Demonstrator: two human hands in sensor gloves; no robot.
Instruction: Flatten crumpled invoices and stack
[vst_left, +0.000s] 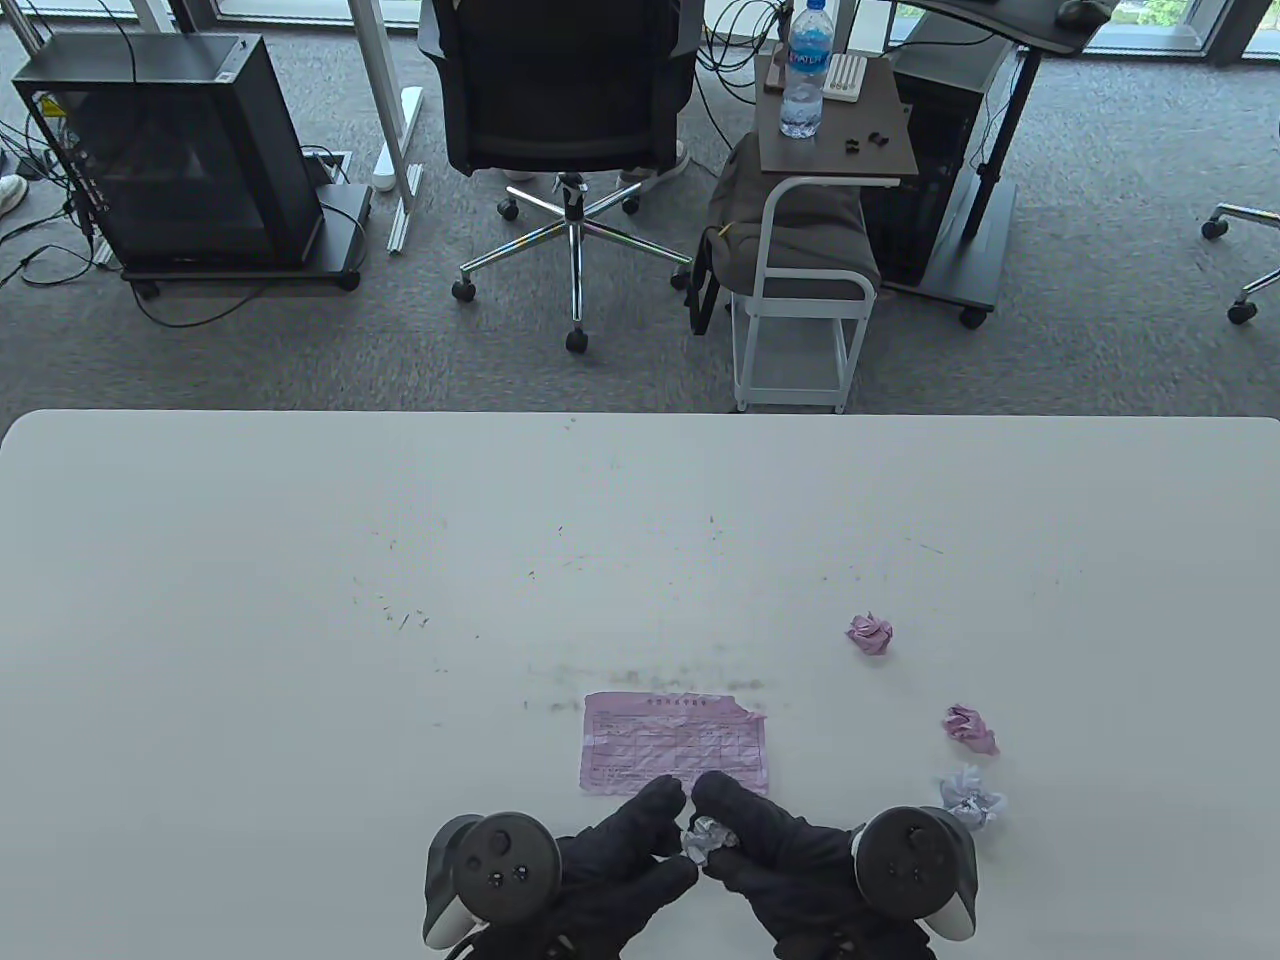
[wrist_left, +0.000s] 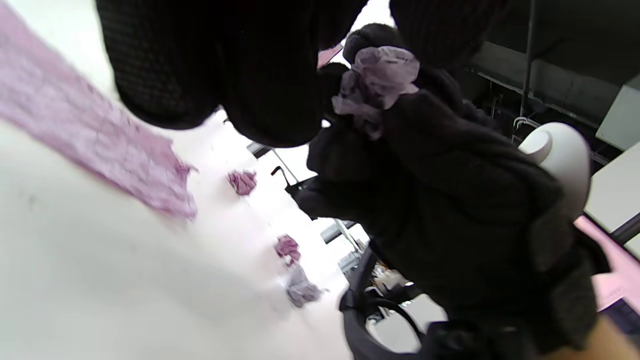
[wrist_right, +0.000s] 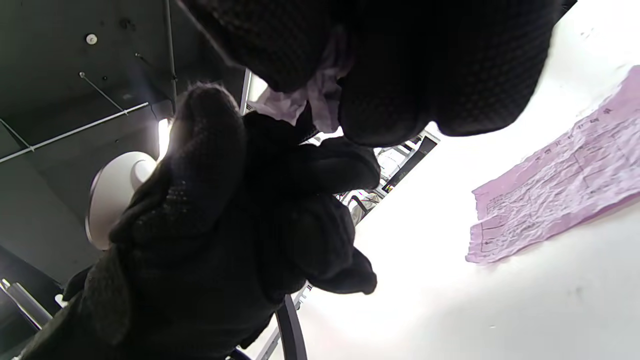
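White tabletop (vst_left: 300, 560) is stretching across the near half of the scene, with an office chair (vst_left: 565, 110) and a cart (vst_left: 800, 250) on the carpet beyond. I am holding a crumpled invoice (vst_left: 708, 838) at the near edge, my left hand (vst_left: 620, 850) and right hand (vst_left: 765, 850) both curled and pinching it from opposite sides. One flattened invoice (vst_left: 675, 745) is lying just beyond my fingertips. Three more balls are waiting to the right: the far ball (vst_left: 869, 633), the middle ball (vst_left: 970, 728) and the near ball (vst_left: 970, 797). To open this one cleanly I am judging that I should tease the edges apart gently, find a corner, avoid tearing, then press it flat on the sheet.
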